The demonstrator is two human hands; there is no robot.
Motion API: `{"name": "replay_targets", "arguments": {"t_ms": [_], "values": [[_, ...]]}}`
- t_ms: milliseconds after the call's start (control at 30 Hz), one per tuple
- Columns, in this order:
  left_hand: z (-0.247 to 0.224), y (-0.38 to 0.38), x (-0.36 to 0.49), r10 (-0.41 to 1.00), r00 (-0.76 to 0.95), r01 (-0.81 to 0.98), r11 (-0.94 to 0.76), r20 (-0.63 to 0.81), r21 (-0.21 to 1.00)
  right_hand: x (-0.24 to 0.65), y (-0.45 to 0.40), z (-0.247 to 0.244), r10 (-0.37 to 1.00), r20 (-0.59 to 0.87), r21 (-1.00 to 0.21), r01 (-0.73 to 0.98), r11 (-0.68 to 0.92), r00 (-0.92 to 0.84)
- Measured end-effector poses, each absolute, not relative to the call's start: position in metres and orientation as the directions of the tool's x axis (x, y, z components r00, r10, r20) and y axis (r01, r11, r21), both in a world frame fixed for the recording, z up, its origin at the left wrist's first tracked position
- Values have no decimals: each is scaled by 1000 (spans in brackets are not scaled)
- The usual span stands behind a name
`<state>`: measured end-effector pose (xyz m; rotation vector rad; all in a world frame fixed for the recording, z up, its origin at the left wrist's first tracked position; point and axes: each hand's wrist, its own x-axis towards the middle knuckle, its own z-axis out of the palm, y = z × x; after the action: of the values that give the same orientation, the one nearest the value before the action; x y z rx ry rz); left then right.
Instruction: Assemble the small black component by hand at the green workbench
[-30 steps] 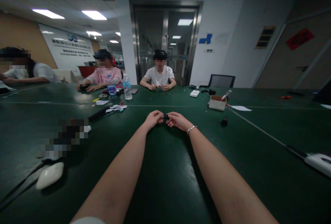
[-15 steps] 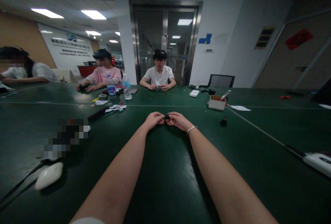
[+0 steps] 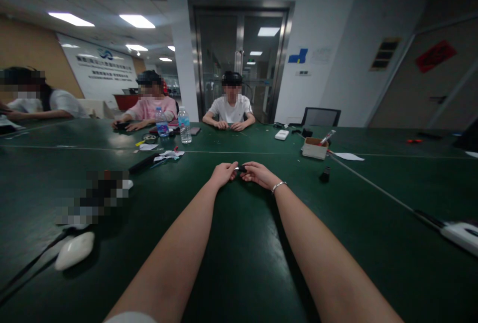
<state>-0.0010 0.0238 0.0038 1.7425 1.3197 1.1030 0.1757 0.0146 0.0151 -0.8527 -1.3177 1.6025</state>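
Out over the green table, my left hand [image 3: 224,173] and my right hand [image 3: 258,174] meet almost fingertip to fingertip. Between them is a small black object with a shiny metal end [image 3: 242,168], too small to name its kind. My right thumb and fingers pinch its black part, while my left fingertips are closed on the shiny end. Part of it is hidden by the fingers. A separate small black piece [image 3: 324,174] stands on the table to the right of my right hand.
A small box with a pen [image 3: 314,149] stands ahead on the right, beside white paper [image 3: 348,156]. Bottles [image 3: 184,126] stand ahead on the left. A white rounded object [image 3: 75,252] and cables lie at near left, a white device [image 3: 463,237] at far right. Several people sit opposite.
The shiny end of the small object now shows between my fingertips, where mostly black showed before. The whole view has shifted slightly; my hands stay in nearly the same place.
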Motion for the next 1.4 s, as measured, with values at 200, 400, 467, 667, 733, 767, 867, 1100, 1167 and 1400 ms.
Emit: {"name": "replay_targets", "arguments": {"t_ms": [200, 400, 467, 667, 733, 767, 867, 1100, 1167, 1400], "values": [[4, 23, 2, 974, 102, 422, -226, 202, 878, 175, 16, 15, 921, 19, -980, -192, -61, -389], [3, 22, 2, 974, 42, 212, -228, 224, 950, 176, 14, 16, 928, 25, -976, -210, -58, -372], [4, 22, 1, 968, 40, 143, -250, 247, 958, 176, 14, 16, 929, 23, -975, -213, -61, -370], [6, 19, -3, 953, 49, 48, -301, 298, 953, 176, 14, 16, 928, 27, -973, -222, -61, -371], [7, 18, -3, 952, 51, 43, -303, 301, 952, 176, 15, 16, 928, 28, -973, -222, -59, -372], [7, 17, -3, 953, 52, 44, -302, 300, 952, 176, 15, 16, 928, 29, -973, -222, -58, -372], [8, 16, -2, 953, 57, 50, -301, 298, 952, 176, 15, 15, 928, 30, -974, -221, -57, -371], [9, 15, -2, 953, 52, 71, -302, 299, 951, 175, 14, 16, 928, 37, -972, -229, -53, -370], [9, 15, -2, 954, 54, 66, -298, 295, 952, 175, 13, 17, 930, 38, -973, -226, -49, -366], [6, 20, -2, 959, 50, 58, -282, 280, 958, 175, 12, 17, 933, 32, -975, -217, -51, -360]]}}
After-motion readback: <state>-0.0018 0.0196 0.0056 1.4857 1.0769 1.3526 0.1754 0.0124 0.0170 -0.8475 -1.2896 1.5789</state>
